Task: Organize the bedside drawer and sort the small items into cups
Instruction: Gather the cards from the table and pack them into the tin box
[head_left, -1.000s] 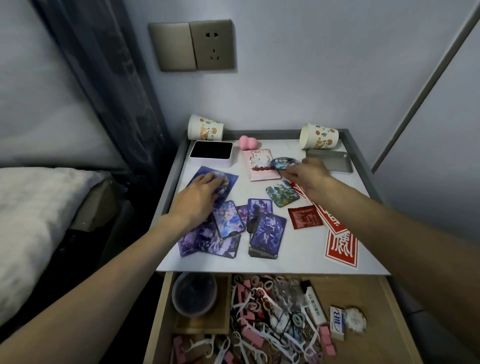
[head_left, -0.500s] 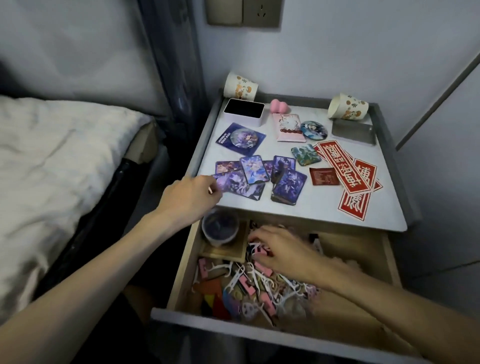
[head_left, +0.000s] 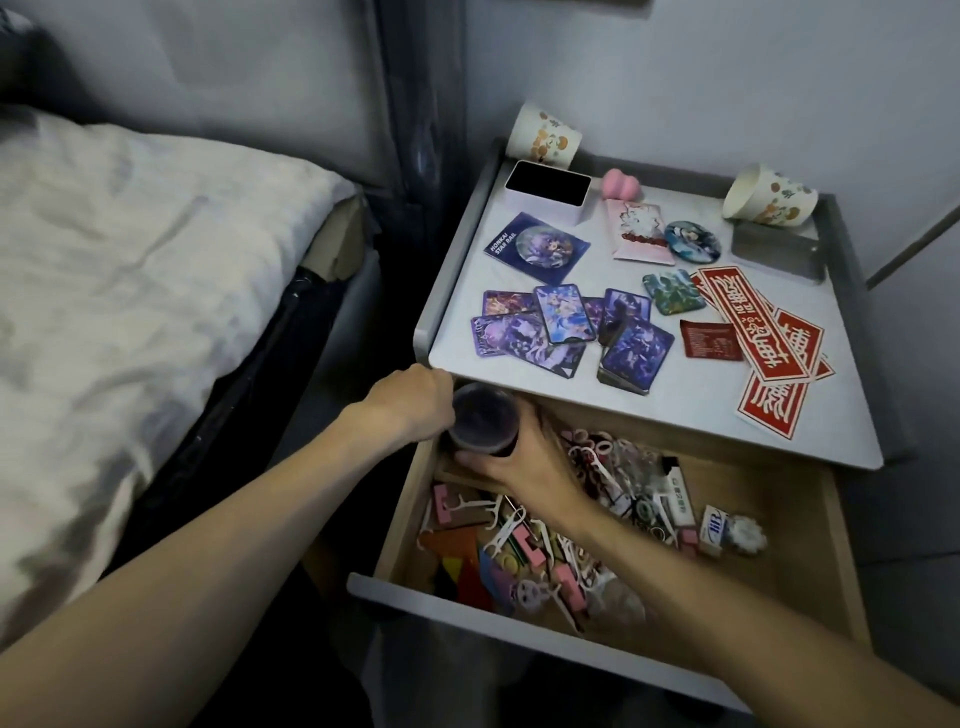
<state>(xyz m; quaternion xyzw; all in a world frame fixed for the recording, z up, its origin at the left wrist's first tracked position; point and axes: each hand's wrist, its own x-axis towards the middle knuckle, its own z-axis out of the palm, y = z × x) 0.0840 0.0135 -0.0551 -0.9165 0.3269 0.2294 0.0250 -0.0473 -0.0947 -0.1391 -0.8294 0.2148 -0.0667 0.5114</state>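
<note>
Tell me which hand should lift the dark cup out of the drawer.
Right, probably: the right hand curls round the dark cup; the left hand only meets its side, grip hidden.

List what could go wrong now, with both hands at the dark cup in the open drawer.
The cup, gripped by the right hand, sits just under the table edge; lifted straight up, it may knock it and tip. The cards lie near that edge; the left hand could sweep them into the drawer.
</note>
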